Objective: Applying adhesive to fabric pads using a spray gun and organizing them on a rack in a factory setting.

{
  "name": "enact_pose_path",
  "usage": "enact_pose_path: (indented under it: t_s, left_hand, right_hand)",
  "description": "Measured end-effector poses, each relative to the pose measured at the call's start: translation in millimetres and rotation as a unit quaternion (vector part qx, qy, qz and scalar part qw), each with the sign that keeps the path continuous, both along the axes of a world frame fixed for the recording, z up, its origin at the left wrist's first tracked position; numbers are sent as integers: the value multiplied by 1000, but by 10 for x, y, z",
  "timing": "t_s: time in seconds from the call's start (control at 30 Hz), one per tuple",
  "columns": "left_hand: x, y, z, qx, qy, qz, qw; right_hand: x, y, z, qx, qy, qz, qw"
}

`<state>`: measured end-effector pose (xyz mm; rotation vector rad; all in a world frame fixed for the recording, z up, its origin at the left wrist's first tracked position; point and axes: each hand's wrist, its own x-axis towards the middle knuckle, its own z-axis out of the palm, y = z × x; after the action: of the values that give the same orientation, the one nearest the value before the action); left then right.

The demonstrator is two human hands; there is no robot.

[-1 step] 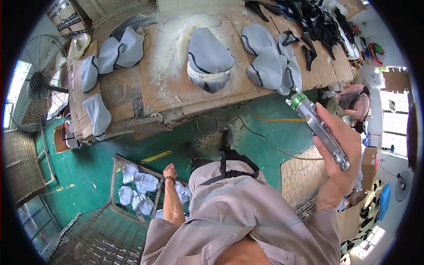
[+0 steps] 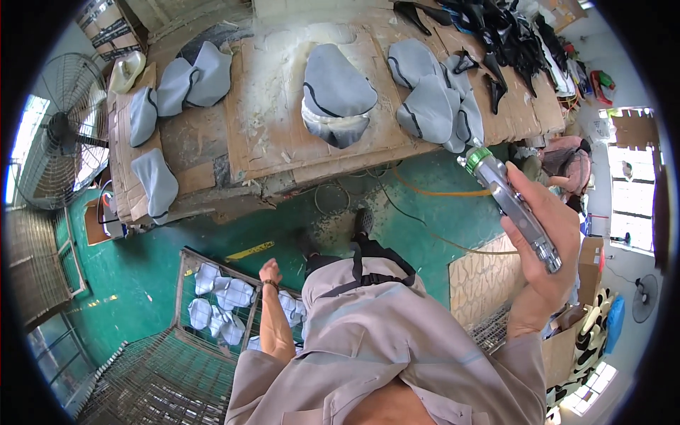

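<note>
My right hand [image 2: 556, 237] is wrapped round a metal spray gun [image 2: 516, 211] with a green ring near its nozzle. It holds the gun up beyond the table's front edge, the nozzle toward the grey pieces on the right. My left hand [image 2: 270, 272], a dark band at its wrist, hangs low beside the wire rack; its fingers look curled, with nothing visible in them. On the table's middle a grey padded piece [image 2: 338, 81] with a black edge strip lies over a dark, white-smeared form [image 2: 333, 129]. Similar grey pieces [image 2: 429, 108] lie to its right, others [image 2: 210, 74] to its left.
Cardboard [image 2: 280, 161] covers much of the worktable, with whitish residue on it. Black curved shells [image 2: 496, 42] are heaped at the far right. A wire rack [image 2: 182, 283] with grey pieces stands low at left, near a large fan [image 2: 64, 131]. A yellow hose [image 2: 432, 192] crosses the floor.
</note>
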<state>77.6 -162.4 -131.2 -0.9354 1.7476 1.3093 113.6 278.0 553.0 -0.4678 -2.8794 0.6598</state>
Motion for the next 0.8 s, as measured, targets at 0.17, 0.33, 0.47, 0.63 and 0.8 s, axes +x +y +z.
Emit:
enact_pose_path:
  t_s: [0.17,0.33,0.47,0.63,0.8]
  left_hand:
    - [-436,-159,80,-12,31,-27,999]
    - [-418,-258,60,7,13,-24,1000]
    - [-172,-404,-24,1,-12,-38,999]
    - [285,-628,-268,20,-82,13,996]
    - [500,-750,-399,43,-106,36,993]
  right_hand:
    - [-190,-509,175,-1,-27,44,999]
    - [-275,-996,147,35,-19,19,999]
    - [-256,-1328,151,83,-4,26,996]
    - [-112,-1422,197,149,9,163,975]
    - [143,-1551,120,162,20,93,982]
